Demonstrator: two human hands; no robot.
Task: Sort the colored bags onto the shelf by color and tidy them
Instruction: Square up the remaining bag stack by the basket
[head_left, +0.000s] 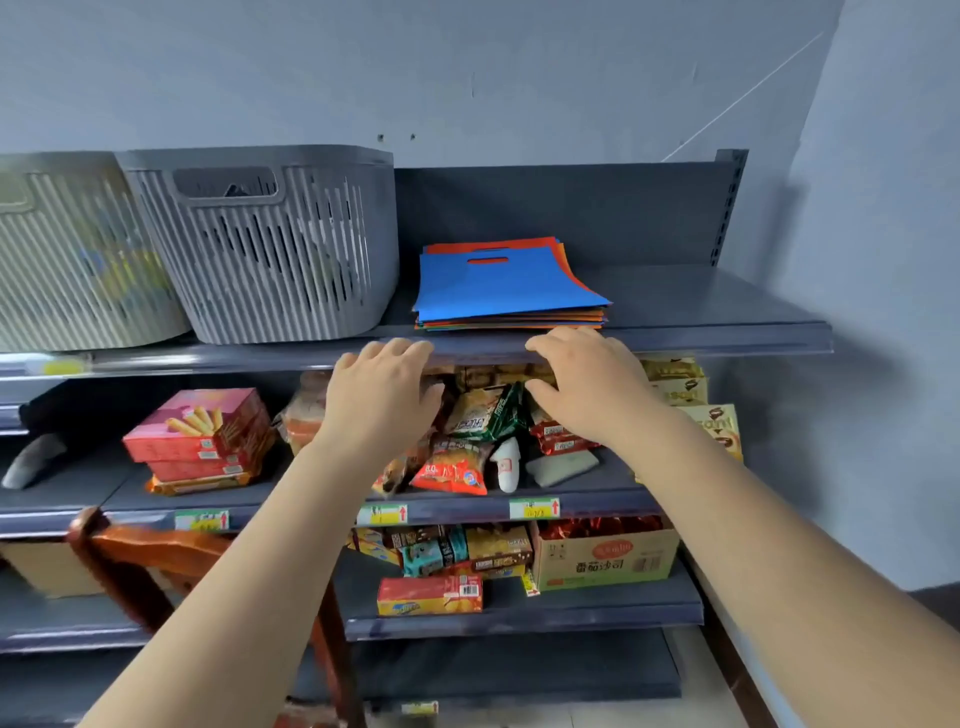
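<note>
A flat stack of colored bags (506, 283) lies on the top shelf (701, 306), right of the baskets. A blue bag with a cut-out handle is on top; orange and other colors show at the edges beneath. Both my hands are raised in front of the shelf's front edge, just below the stack. My left hand (382, 392) is at the stack's lower left, fingers loosely bent and holding nothing. My right hand (584, 382) is below the stack's front edge, fingers relaxed and empty. Neither hand touches the bags.
Two slatted baskets stand on the top shelf's left: a grey one (270, 244) and a beige one (72, 254). Snack packets (457, 457) and pink boxes (200, 436) fill the middle shelf. A cardboard box (605, 558) sits lower down. A wooden chair back (150, 561) stands at lower left.
</note>
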